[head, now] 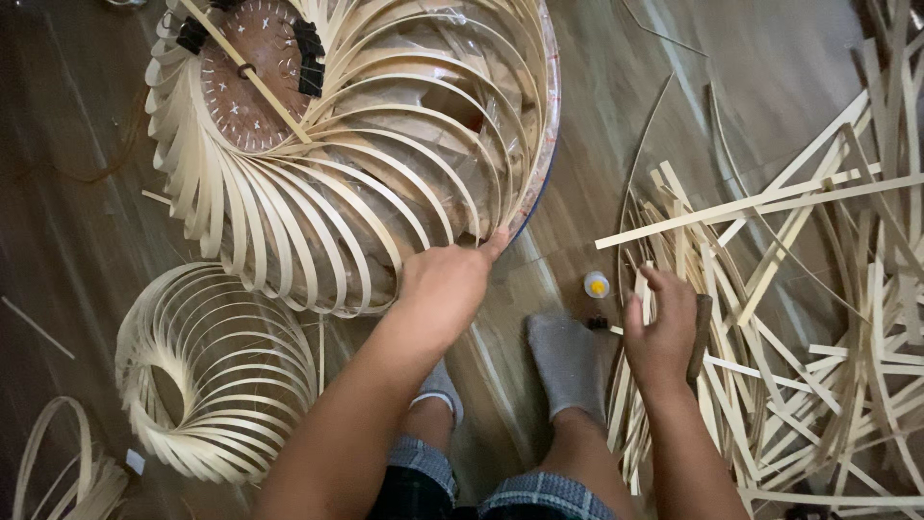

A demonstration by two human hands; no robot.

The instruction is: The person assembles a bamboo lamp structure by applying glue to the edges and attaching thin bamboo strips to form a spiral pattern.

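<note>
A large spiral frame of bent bamboo strips (pixel 366 164) lies on the wooden floor (pixel 67 231), filling the top. A loose heap of strips (pixel 799 318) sprawls right, a smaller spiral frame (pixel 207 371) lower left. The left hand (pixel 445 289) pinches the large frame's edge; the right hand (pixel 662 332) closes around strips. A small yellow-capped bottle (pixel 597 285) stands between the hands.

Big frame (pixel 385 144) behind small frame (pixel 207 376), strips (pixel 799 318) right

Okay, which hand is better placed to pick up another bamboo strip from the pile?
Probably the right hand: it already rests on the loose strip pile, while the left hand is touching the woven frame.
</note>
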